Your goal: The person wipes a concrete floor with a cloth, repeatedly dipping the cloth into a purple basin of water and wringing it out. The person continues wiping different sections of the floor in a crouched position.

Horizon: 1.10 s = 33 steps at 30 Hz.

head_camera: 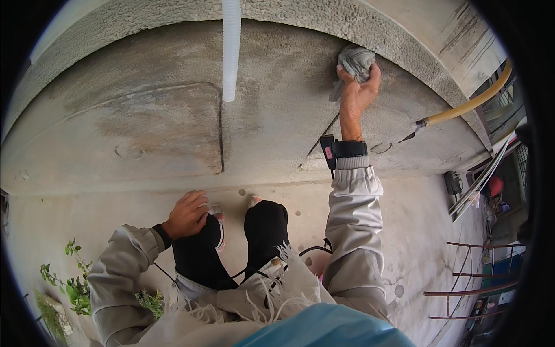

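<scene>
My right hand (359,93) grips a crumpled grey cloth (356,63) against the upper part of a stained concrete wall (277,130), just under its rough stone edge (299,28). A black device is strapped on the right wrist. My left hand (186,215) rests over my left knee in black trousers (195,256), its fingers loosely bent, with nothing visible in it. A white corrugated hose (231,52) hangs down over the wall between the two arms.
A yellow hose (468,106) with a dark end juts out right of my right hand. Flat panels (479,178) lean at the right, above a rusty metal frame (477,292). Leafy plants (78,286) grow at lower left. The concrete floor (416,225) has dark spots.
</scene>
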Each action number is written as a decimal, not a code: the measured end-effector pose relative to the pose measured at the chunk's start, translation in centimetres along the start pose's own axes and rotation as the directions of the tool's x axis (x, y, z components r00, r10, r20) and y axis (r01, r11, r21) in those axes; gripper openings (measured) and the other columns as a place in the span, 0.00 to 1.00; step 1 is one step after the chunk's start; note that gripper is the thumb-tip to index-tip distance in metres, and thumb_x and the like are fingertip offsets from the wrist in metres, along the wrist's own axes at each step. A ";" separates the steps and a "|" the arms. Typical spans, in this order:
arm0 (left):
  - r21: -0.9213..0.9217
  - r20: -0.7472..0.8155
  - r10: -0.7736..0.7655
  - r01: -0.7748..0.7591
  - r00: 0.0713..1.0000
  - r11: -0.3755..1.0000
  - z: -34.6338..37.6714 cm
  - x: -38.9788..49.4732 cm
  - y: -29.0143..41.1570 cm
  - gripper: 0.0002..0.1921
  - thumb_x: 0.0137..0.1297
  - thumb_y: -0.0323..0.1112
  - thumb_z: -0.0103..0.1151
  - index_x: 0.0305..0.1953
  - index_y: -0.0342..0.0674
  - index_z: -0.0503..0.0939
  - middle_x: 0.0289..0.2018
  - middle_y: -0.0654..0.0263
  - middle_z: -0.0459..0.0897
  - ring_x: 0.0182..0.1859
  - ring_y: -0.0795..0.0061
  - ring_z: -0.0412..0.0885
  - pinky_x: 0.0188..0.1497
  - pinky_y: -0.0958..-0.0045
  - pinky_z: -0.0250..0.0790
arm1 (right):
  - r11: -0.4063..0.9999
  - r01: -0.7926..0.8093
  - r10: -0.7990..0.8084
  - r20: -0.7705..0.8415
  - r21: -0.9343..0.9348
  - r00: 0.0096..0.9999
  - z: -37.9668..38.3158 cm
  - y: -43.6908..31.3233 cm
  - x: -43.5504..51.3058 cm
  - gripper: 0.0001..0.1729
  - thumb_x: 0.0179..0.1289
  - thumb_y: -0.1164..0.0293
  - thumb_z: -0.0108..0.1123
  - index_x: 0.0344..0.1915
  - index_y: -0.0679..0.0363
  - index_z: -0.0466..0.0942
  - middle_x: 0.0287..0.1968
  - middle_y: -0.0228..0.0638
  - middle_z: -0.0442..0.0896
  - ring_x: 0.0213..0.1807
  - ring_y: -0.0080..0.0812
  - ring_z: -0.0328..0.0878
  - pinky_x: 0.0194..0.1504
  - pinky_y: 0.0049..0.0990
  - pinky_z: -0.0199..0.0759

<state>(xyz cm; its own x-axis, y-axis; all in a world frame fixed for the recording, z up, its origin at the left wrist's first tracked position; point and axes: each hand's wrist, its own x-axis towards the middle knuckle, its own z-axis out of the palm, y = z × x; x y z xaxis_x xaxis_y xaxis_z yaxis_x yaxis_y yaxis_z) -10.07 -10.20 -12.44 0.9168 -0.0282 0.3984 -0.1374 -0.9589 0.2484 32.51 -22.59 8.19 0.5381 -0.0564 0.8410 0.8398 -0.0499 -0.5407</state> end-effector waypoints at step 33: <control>0.005 -0.012 -0.023 0.024 1.000 1.000 0.7 1.3 0.9 0.05 0.51 0.24 0.62 0.31 0.38 0.78 0.42 0.60 0.77 0.58 0.53 0.74 0.57 0.54 0.70 | 0.907 0.350 -0.271 0.311 -0.235 0.911 1.7 -1.5 -8.6 0.30 0.33 0.80 0.65 0.43 0.46 0.78 0.43 0.41 0.70 0.48 0.46 0.71 0.43 0.39 0.66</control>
<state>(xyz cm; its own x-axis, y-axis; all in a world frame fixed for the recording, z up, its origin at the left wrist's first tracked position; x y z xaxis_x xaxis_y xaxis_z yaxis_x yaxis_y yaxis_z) -8.78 -11.28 -12.33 0.9154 -0.0024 0.4026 -0.1141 -0.9606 0.2536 26.73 -20.37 1.85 0.2851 0.2727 0.9189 0.9328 -0.2993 -0.2006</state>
